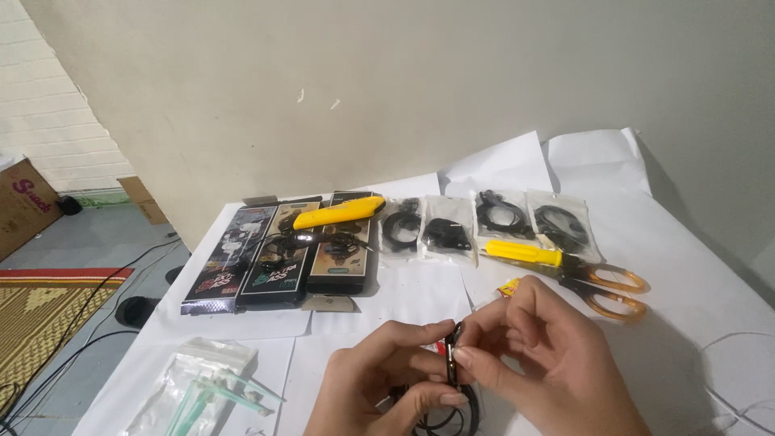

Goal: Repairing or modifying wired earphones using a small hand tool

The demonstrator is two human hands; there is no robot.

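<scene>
Both hands (476, 363) pinch one small black earpiece (454, 359).

**Yellow, black and white on the table**

The table (694, 282) is covered in white paper. A bright yellow cutter (339, 213) lies across three black boxes (278, 254) with mixed printed patterns. Four clear bags (492, 222) hold black cables. The screwdriver (522, 253) has a yellow handle; the scissors (609, 289) have translucent orange handles. A clear bag (194, 387) holds pale green swabs. The hands pinch a small black part (454, 355). The rug (40, 311) is tan, patterned, with a red edge
</scene>
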